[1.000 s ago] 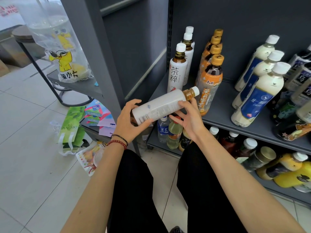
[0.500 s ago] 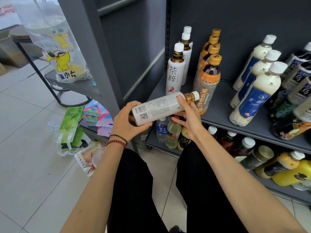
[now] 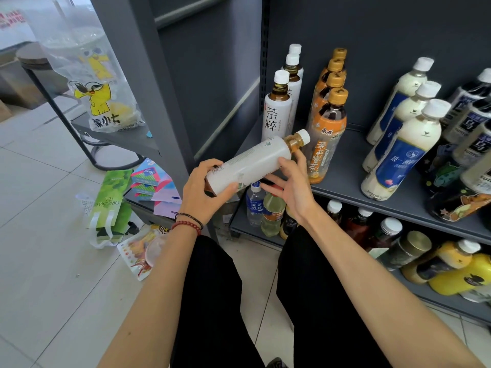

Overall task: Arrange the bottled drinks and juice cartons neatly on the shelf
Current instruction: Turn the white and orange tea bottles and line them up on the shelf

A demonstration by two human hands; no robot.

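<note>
Head view. Holding a white-labelled bottle (image 3: 249,166) in both hands, just in front of the upper shelf (image 3: 342,179) and above the knees. Tilted, with the white cap up and to the right and the brown base down and to the left.

Gripping the base end with the left hand (image 3: 200,193): thumb laid over the top of the label, fingers (image 3: 229,187) curled up from beneath, base tucked against the palm. Holding the shoulder end with the right hand (image 3: 291,188): thumb pressed on the label's upper edge, one finger raised beside the neck, the rest spread beneath the body and pointing left. So clasped at both ends, with the middle of the label bare between the hands.

Cap close to the front orange-labelled bottle (image 3: 328,139); cannot tell whether touching. Behind the cap, upright on the shelf, a row of white tea bottles (image 3: 276,115). Farther right, milky blue-labelled bottles (image 3: 398,160). Beneath the hands, on the lower shelf (image 3: 239,224), small bottles (image 3: 265,211) standing upright.
</note>
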